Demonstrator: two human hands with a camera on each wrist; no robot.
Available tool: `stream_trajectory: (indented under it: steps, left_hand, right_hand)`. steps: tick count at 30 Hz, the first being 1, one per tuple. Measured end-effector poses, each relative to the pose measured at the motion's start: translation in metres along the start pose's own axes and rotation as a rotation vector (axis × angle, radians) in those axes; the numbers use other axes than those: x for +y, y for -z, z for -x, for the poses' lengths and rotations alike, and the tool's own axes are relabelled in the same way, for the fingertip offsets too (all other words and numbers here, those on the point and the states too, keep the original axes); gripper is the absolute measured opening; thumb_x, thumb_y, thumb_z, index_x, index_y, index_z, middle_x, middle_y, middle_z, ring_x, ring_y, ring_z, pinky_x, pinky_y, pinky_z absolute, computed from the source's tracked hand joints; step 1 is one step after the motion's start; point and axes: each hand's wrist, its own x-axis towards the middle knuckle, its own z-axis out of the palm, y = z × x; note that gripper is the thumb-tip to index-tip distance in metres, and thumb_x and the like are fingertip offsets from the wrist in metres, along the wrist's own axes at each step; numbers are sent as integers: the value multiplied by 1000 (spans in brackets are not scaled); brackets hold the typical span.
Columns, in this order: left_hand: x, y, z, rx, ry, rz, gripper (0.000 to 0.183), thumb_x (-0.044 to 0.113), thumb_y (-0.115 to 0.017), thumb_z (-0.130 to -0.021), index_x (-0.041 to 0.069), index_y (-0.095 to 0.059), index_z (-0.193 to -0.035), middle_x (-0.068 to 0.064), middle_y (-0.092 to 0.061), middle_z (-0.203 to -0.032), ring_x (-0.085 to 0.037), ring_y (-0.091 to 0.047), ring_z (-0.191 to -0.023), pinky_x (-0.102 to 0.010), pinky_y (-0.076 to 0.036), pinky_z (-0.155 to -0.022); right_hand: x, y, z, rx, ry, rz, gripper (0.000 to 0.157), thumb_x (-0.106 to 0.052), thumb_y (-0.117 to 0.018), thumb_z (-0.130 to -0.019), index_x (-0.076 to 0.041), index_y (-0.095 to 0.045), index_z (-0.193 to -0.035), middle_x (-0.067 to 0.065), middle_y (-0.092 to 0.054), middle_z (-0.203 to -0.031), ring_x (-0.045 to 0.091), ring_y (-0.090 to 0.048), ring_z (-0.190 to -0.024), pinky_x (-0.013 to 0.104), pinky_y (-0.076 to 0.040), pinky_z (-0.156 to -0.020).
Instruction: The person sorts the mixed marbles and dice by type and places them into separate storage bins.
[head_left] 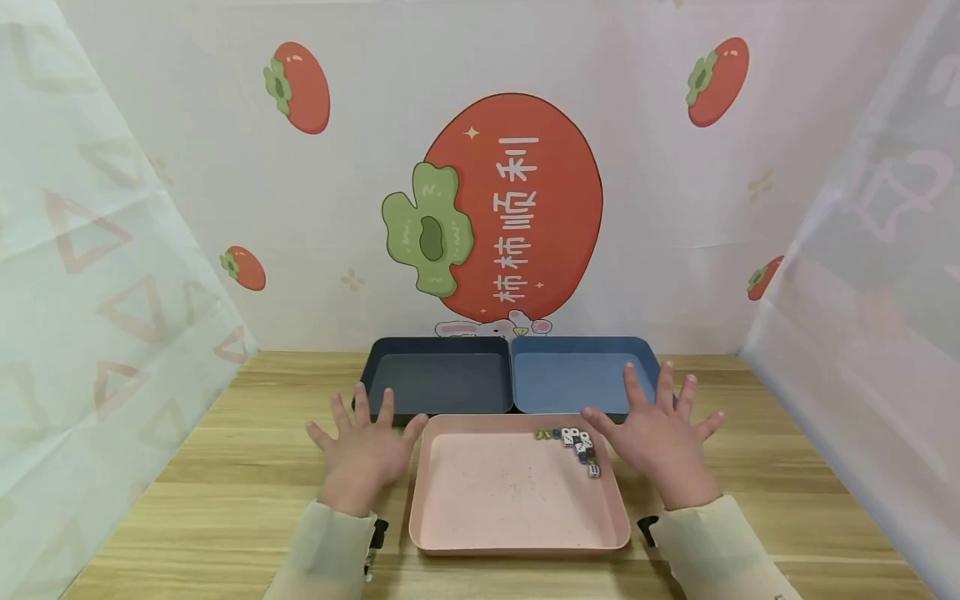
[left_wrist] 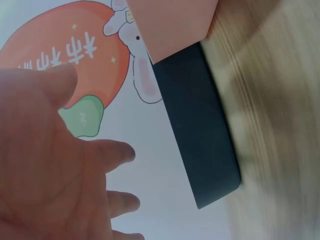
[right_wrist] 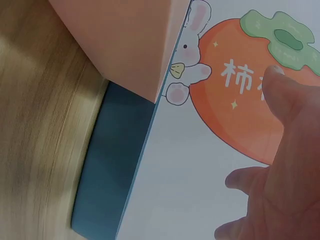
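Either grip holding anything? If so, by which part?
Nothing is held. The left grip and right grip are spread and empty, either side of the pink tray; the dice lie inside it.

Near tray (head_left: 517, 512), far left tray (head_left: 442, 379) and far right tray (head_left: 573, 379), smooth matt plastic; table (head_left: 783, 467), wood-grained; backdrop (head_left: 652, 225), cloth-like.

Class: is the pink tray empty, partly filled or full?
Partly filled: dice sit toward the pink tray's far right corner; much of its floor shows.
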Motion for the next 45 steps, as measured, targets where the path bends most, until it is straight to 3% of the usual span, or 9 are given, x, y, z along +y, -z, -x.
stream_trajectory:
  steps: [12,16,23,28,32,37,40,45]
  left_hand:
    - [-8,1,-6,-35,10,116,102,84,-11,-87,15,-16,-161,-24,17,-161,-52,25,-139,-82,18,-90]
    - [-10,0,-6,-56,14,131,102,84,-13,-87,14,-15,-161,-24,16,-161,-51,26,-139,-82,17,-92]
    - [-17,-3,-10,-72,-2,184,110,90,-22,-81,15,-11,-161,-23,16,-161,-51,22,-141,-83,8,-95]
    - [-23,-3,-14,-65,-25,256,113,90,-35,-80,15,-8,-161,-22,18,-161,-51,19,-142,-84,1,-96]
    - [-27,-2,-15,-63,-28,271,114,88,-37,-81,13,-8,-161,-24,18,-161,-52,20,-142,-85,0,-96]
    - [-28,-2,-15,-66,-39,278,115,88,-37,-82,10,-9,-161,-26,17,-160,-53,19,-141,-85,-1,-95]
    - [-27,-2,-14,-74,-41,290,114,88,-36,-82,10,-9,-161,-26,18,-160,-53,20,-141,-84,-1,-96]
    - [-25,2,-10,-50,-25,272,114,88,-33,-82,9,-10,-161,-29,13,-160,-53,19,-141,-85,-1,-95]
  right_hand:
    - [5,4,-3,-58,-3,-33,117,-92,-32,-78,-10,-15,-160,37,12,-155,59,25,-135,86,16,-86]
    - [10,6,-5,-29,29,-99,113,-87,-38,-82,-10,-14,-161,35,8,-158,60,15,-138,88,7,-88]
    - [19,16,-6,31,85,-341,99,-65,-56,-92,-7,-14,-160,32,0,-160,60,-3,-140,82,-14,-97]
    - [36,23,-9,28,78,-518,97,-56,-62,-94,-10,-8,-161,29,2,-161,55,-4,-143,78,-17,-102]
    - [57,22,-15,20,17,-689,97,-54,-63,-94,-20,-3,-162,20,5,-164,50,0,-145,76,-16,-104]
    - [92,10,-23,-43,-124,-949,94,-52,-59,-96,-25,4,-161,12,12,-164,40,10,-147,65,-10,-112]
    - [105,5,-22,-129,-202,-948,98,-58,-58,-94,-26,7,-160,15,14,-163,44,9,-146,66,-9,-112]
    - [112,-2,-26,-274,-226,-716,108,-71,-57,-87,-23,8,-160,29,1,-160,56,-1,-142,72,-11,-107]
